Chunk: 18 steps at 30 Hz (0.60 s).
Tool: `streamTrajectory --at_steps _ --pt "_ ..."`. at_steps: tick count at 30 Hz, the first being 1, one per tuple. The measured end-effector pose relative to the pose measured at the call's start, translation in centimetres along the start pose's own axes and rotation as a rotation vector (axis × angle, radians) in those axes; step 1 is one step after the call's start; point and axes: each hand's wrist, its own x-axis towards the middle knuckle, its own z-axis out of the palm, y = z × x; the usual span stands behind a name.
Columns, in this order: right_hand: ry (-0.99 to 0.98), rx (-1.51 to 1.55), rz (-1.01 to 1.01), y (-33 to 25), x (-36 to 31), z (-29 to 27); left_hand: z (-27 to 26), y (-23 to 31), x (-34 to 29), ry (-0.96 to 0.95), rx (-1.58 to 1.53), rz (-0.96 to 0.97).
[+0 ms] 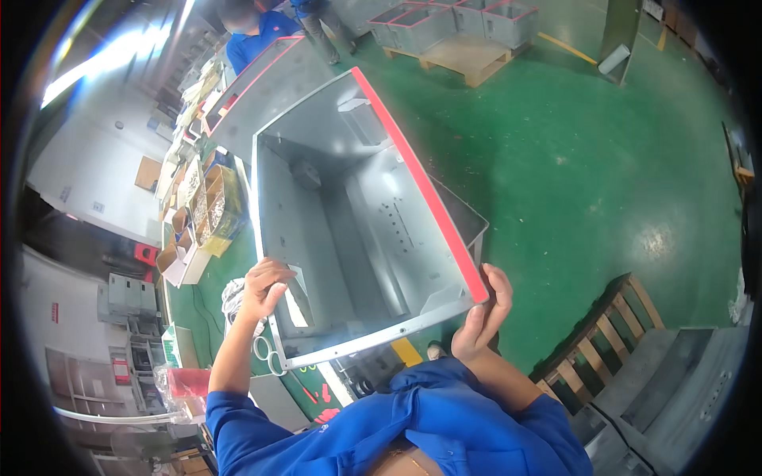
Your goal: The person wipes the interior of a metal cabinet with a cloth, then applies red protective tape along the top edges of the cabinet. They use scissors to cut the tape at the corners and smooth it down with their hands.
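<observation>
Though a red strip (421, 186) already lines one long edge, the other rim sides look bare on the grey box (341, 206) tilted before the worker (357, 432), fingers of the left hand (264, 287) gripping its left rim, those of the right hand (484, 317) its near-right corner.

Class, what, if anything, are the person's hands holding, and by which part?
An open grey metal box: the left hand grips its left rim, the right hand its near right corner, where the red strip ends.
</observation>
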Motion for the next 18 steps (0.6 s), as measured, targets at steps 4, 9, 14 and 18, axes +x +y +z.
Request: streamTrajectory --at_steps 4,9,14,18 --pt "0.036 0.011 0.028 -0.1 0.2 0.4 0.3 0.3 0.5 0.006 0.008 -0.001" --pt "0.069 0.020 0.044 -0.6 0.7 0.9 0.6 -0.1 0.0 0.034 0.008 -0.023" --pt "0.118 -0.094 0.002 -0.1 0.7 1.7 0.8 -0.6 -0.4 0.080 -0.022 -0.048" --pt "0.131 -0.148 0.030 0.1 0.2 2.2 0.9 -0.6 -1.1 0.136 -0.078 -0.022"
